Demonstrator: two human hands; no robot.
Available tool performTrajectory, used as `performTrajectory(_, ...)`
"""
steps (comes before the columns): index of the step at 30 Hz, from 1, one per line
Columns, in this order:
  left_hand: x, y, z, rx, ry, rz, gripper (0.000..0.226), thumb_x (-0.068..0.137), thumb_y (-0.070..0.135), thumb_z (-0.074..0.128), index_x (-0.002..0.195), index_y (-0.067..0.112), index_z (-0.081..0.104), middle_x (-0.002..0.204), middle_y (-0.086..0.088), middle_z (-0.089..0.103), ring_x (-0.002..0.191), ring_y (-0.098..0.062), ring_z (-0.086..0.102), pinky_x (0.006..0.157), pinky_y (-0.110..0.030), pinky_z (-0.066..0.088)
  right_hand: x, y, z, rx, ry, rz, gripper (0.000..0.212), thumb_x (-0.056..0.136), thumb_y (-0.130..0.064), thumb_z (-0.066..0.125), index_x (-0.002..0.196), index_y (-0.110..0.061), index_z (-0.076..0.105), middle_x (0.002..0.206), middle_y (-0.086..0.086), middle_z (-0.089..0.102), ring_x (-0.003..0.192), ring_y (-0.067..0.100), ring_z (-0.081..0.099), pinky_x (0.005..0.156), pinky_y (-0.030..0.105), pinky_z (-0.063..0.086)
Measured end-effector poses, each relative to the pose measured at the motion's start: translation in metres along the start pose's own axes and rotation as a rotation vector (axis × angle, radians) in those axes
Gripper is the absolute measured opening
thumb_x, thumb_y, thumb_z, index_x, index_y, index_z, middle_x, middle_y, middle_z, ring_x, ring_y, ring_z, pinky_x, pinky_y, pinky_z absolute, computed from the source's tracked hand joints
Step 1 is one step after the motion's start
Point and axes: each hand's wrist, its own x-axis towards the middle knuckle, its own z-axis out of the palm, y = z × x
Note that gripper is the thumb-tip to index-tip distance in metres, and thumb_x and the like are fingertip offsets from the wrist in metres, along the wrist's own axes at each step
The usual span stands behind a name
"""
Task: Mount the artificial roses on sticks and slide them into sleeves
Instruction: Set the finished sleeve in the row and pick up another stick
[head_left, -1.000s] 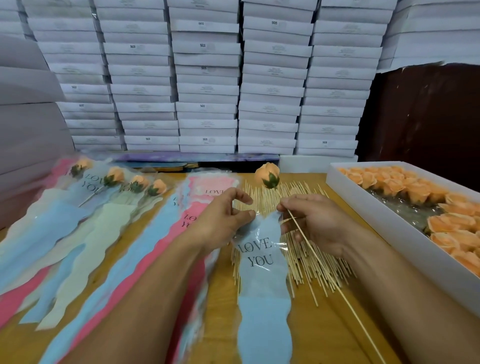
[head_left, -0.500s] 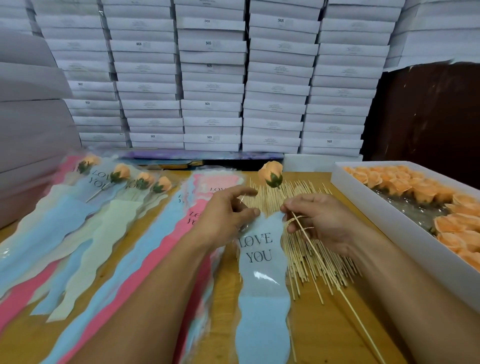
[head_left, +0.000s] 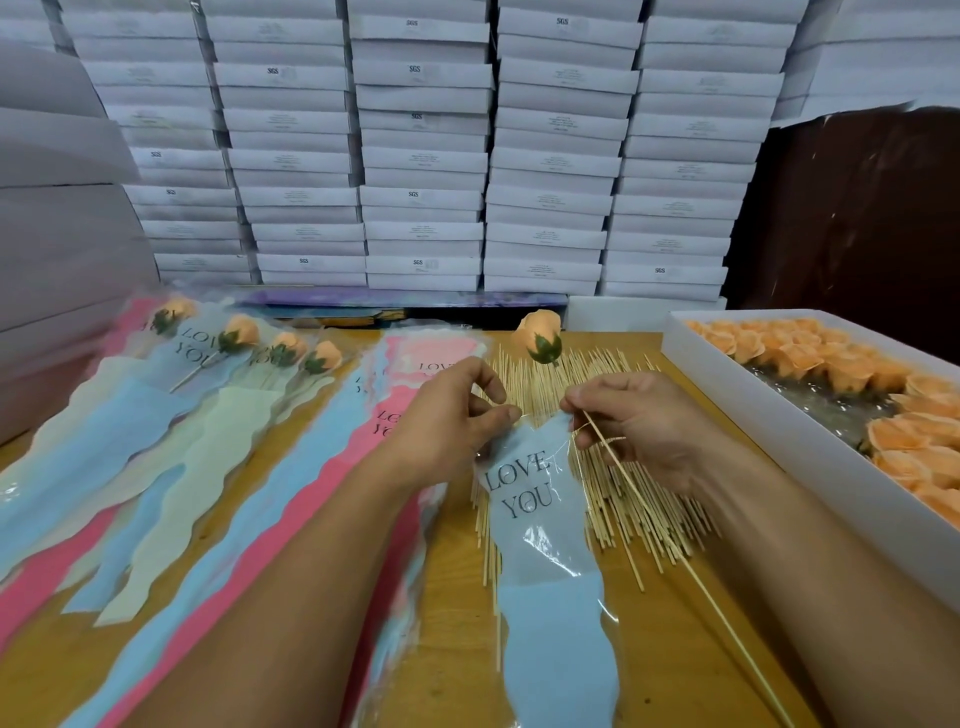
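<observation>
My left hand (head_left: 447, 421) pinches the top edge of a blue "LOVE YOU" sleeve (head_left: 550, 597) that lies over a pile of bamboo sticks (head_left: 613, 499). My right hand (head_left: 644, 426) grips one long stick (head_left: 701, 587) at the sleeve's other top corner. That stick runs down to the lower right, and an orange rose (head_left: 537, 332) sits on its far end, beyond both hands and outside the sleeve. Whether the right fingers also hold the sleeve edge is unclear.
A white box (head_left: 779, 441) of orange rose heads stands at the right. Empty pink and blue sleeves (head_left: 322, 467) lie left of my hands; several sleeved roses (head_left: 239, 332) lie further left. Stacked white cartons (head_left: 421, 156) wall off the back of the wooden table (head_left: 675, 649).
Both hands have stayed at the sleeve's top, shifting only slightly. My left thumb and fingers have closed tighter on the sleeve edge. The rose on its stick keeps its place.
</observation>
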Motion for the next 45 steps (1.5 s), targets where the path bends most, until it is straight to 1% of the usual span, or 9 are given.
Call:
performTrajectory(6,-0.001,0.003,-0.004,-0.083,0.021,-0.046,0.027,0.092,0.015,0.070,0.102,-0.001,0.050,0.067,-0.030,0.060,0.056,-0.025,0.052,0.052,-0.031,0.042,0.000,0.000,0.000,0.052,0.021,-0.030,0.012,0.091,-0.016,0.070,0.088,-0.006,0.076,0.072,0.007,0.071,0.060,0.013,0.065,0.045,0.023,0.047)
performTrajectory(11,-0.002,0.002,-0.006,-0.101,0.011,-0.055,0.045,0.084,0.040,0.072,0.083,-0.004,0.061,0.064,-0.008,0.065,0.054,-0.019,0.064,0.052,-0.031,0.055,0.000,-0.001,-0.002,0.068,0.045,-0.041,0.012,0.090,-0.014,0.072,0.086,-0.004,0.077,0.072,0.007,0.069,0.062,0.014,0.061,0.047,0.024,0.049)
performTrajectory(16,-0.002,0.002,-0.007,0.021,0.042,-0.014,0.038,0.082,0.022,0.079,0.117,0.016,0.067,0.091,0.001,0.069,0.077,-0.005,0.062,0.070,-0.018,0.054,-0.001,-0.001,0.000,0.053,-0.016,-0.013,0.015,0.091,-0.013,0.070,0.081,-0.007,0.079,0.076,0.010,0.069,0.061,0.014,0.061,0.047,0.022,0.049)
performTrajectory(19,-0.002,0.004,-0.009,-0.052,0.025,-0.019,0.046,0.082,0.000,0.076,0.125,0.006,0.060,0.085,-0.007,0.069,0.073,-0.012,0.063,0.071,-0.022,0.054,-0.001,-0.001,0.000,0.048,-0.039,-0.002,0.016,0.092,-0.014,0.070,0.081,-0.008,0.080,0.077,0.010,0.069,0.062,0.015,0.061,0.050,0.023,0.051)
performTrajectory(22,-0.003,0.005,-0.011,-0.081,0.024,-0.021,0.043,0.081,-0.008,0.074,0.121,0.000,0.059,0.087,-0.022,0.069,0.072,-0.022,0.064,0.070,-0.031,0.057,-0.002,-0.001,0.000,0.046,-0.043,-0.005,0.017,0.092,-0.014,0.070,0.079,-0.010,0.081,0.077,0.010,0.069,0.061,0.014,0.061,0.051,0.024,0.052)
performTrajectory(30,0.001,-0.002,-0.008,0.091,0.044,0.101,0.012,0.089,0.000,0.070,0.086,0.011,0.072,0.075,-0.006,0.069,0.063,-0.011,0.057,0.065,-0.028,0.053,-0.004,-0.004,0.003,0.114,-0.053,0.020,0.016,0.093,-0.012,0.068,0.084,-0.002,0.077,0.072,0.013,0.068,0.054,0.015,0.061,0.042,0.023,0.049)
performTrajectory(36,0.002,-0.002,-0.006,0.254,0.124,0.214,0.009,0.085,0.006,0.075,0.085,0.015,0.076,0.118,0.006,0.060,0.108,-0.008,0.054,0.086,-0.019,0.044,-0.005,-0.003,0.006,0.111,-0.062,0.062,0.015,0.094,-0.011,0.066,0.090,0.001,0.072,0.066,0.011,0.067,0.051,0.014,0.061,0.040,0.021,0.048)
performTrajectory(41,-0.002,-0.003,-0.008,0.224,0.055,0.216,0.012,0.092,0.004,0.064,0.088,0.016,0.068,0.088,0.001,0.069,0.077,-0.007,0.055,0.069,-0.021,0.042,-0.004,-0.001,0.006,0.112,-0.061,0.082,0.015,0.093,-0.012,0.067,0.089,0.000,0.074,0.069,0.011,0.069,0.051,0.014,0.062,0.039,0.022,0.048)
performTrajectory(45,-0.004,-0.002,-0.007,0.167,-0.039,0.162,0.015,0.096,0.003,0.057,0.090,0.016,0.061,0.085,0.003,0.071,0.078,-0.009,0.063,0.069,-0.020,0.049,-0.003,-0.001,0.005,0.097,-0.061,0.113,0.019,0.091,-0.020,0.070,0.078,-0.010,0.080,0.074,0.008,0.072,0.054,0.014,0.062,0.040,0.022,0.044)
